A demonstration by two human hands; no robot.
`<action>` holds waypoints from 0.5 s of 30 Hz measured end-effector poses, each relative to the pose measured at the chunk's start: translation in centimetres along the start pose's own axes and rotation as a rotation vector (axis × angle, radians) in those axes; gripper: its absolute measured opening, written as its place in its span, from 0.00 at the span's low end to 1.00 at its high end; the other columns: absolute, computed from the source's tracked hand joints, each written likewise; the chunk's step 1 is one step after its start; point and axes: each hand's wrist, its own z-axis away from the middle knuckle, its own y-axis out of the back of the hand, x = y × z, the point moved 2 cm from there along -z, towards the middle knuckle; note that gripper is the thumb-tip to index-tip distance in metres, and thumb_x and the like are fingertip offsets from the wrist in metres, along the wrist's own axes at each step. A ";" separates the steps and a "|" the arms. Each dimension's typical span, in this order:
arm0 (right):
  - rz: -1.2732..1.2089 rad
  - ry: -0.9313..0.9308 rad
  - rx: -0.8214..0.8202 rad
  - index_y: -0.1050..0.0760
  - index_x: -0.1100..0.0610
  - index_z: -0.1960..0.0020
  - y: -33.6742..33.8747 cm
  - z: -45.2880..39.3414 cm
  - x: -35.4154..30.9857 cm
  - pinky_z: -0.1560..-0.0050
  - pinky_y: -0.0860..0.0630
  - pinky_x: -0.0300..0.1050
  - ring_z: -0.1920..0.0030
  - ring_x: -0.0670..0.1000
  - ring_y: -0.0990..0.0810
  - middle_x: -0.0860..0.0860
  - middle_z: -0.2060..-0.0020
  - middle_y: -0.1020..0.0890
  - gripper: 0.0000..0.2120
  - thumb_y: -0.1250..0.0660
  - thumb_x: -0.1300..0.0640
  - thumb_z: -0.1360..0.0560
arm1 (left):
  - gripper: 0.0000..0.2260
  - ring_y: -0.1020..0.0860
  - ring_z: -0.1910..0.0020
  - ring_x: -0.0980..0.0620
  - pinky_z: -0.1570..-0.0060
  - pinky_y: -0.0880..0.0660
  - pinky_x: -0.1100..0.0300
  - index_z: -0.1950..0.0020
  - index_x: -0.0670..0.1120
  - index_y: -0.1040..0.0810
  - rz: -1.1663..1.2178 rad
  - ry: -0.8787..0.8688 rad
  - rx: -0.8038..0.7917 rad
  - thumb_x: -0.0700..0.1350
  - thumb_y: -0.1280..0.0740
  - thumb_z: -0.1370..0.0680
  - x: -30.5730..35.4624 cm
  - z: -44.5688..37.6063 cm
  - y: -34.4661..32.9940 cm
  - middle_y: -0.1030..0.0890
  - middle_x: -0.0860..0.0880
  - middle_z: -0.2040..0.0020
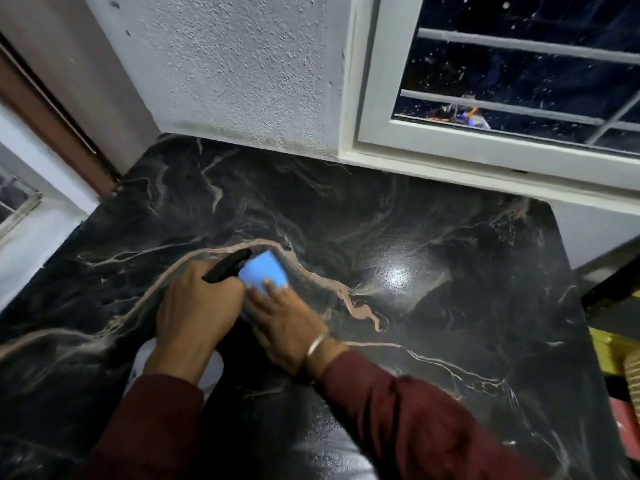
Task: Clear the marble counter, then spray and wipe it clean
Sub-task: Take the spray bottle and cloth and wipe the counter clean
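The black marble counter [433, 271] with pale veins fills the view. My left hand [197, 306] is closed around a spray bottle; its black trigger head [228, 265] pokes out past my fingers toward the wall, and its white body [143, 358] shows under my wrist. My right hand [287, 323] lies flat, fingers spread, pressing a light blue cloth [265, 270] onto the counter just right of the spray head. The two hands touch. Part of the cloth is hidden under them and blurred.
A textured white wall [242, 71] and a white-framed barred window [519, 81] run along the back. A brown door frame [52, 126] stands at the left. Past the counter's right edge sit yellow [613, 348] and pink [623, 420] objects.
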 end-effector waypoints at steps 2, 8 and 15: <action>0.005 0.142 -0.035 0.40 0.54 0.24 0.0 3.1 0.4 0.28 0.44 0.55 0.26 0.59 0.39 0.52 0.26 0.35 0.27 0.43 0.51 0.22 | 0.06 0.20 0.53 0.37 0.50 0.21 0.47 0.51 0.48 0.16 0.000 -0.007 -0.017 0.42 0.32 0.26 0.1 -0.3 0.2 0.16 0.43 0.54; 0.041 -0.610 0.175 0.33 0.62 0.29 5.6 8.1 17.7 0.32 0.36 0.61 0.32 0.67 0.31 0.62 0.31 0.30 0.32 0.54 0.49 0.27 | 0.04 0.23 0.62 0.42 0.60 0.26 0.49 0.58 0.42 0.19 0.004 -0.086 -0.066 0.40 0.32 0.25 2.0 0.5 -1.1 0.19 0.42 0.62; 0.189 -0.875 0.263 0.30 0.66 0.32 3.9 13.0 15.4 0.37 0.30 0.64 0.35 0.68 0.29 0.64 0.33 0.27 0.30 0.52 0.52 0.28 | 0.07 0.23 0.62 0.40 0.63 0.29 0.50 0.61 0.41 0.22 0.043 -0.199 -0.156 0.40 0.33 0.23 5.1 2.1 -4.0 0.20 0.41 0.63</action>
